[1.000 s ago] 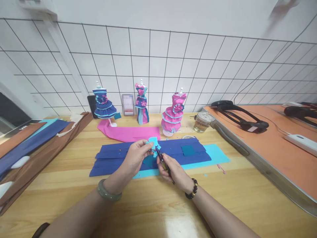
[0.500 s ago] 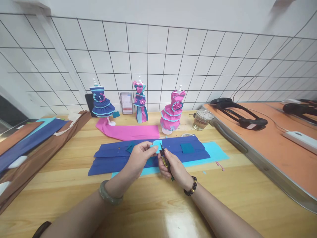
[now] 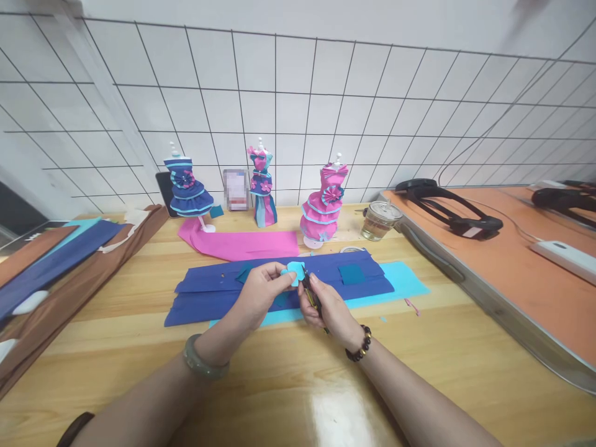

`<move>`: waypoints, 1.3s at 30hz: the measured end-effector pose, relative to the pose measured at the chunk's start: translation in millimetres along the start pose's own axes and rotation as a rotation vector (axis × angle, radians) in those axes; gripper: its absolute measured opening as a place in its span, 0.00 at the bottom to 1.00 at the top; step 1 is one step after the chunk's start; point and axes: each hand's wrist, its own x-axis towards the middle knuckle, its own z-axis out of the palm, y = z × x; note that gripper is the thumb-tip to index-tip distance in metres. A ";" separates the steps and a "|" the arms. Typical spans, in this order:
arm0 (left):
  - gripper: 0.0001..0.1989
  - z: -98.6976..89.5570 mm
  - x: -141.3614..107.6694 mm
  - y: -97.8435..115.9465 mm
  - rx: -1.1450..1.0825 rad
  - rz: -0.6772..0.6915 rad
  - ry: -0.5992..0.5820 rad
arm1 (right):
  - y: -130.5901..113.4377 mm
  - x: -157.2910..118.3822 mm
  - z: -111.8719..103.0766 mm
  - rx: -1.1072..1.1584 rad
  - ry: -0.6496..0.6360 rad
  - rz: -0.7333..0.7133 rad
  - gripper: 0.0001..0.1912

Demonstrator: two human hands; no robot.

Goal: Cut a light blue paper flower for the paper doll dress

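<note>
Between thumb and fingers, my left hand (image 3: 261, 290) pinches a small light-blue piece of crepe paper (image 3: 294, 270). My right hand (image 3: 328, 305) is closed around dark scissors (image 3: 311, 297) with a bit of yellow on the handle; their blades meet the right edge of the piece. Both hands are above dark-blue crepe paper (image 3: 205, 304), which lies over a light-blue sheet (image 3: 404, 279). A teal square (image 3: 351, 274) rests on the dark blue to the right of my hands. Another teal piece is partly hidden behind my left hand.
Three small dress forms in paper dresses, blue (image 3: 190, 192), mixed (image 3: 263, 186) and pink (image 3: 322, 208), stand along the back. Pink crepe paper (image 3: 242, 246) lies before them. A phone (image 3: 236, 189) leans at the wall; a lidded cup (image 3: 379, 222) stands right, near an orange table (image 3: 535, 279).
The scissors and the light-blue piece have shifted slightly, and the piece's right edge looks more rounded. The whole view has tilted a little; both hands keep their hold.
</note>
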 end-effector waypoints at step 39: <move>0.08 -1.0 -1.4 4.1 -0.004 -0.021 -0.026 | -2.7 -0.8 -0.2 -0.081 0.009 0.012 0.19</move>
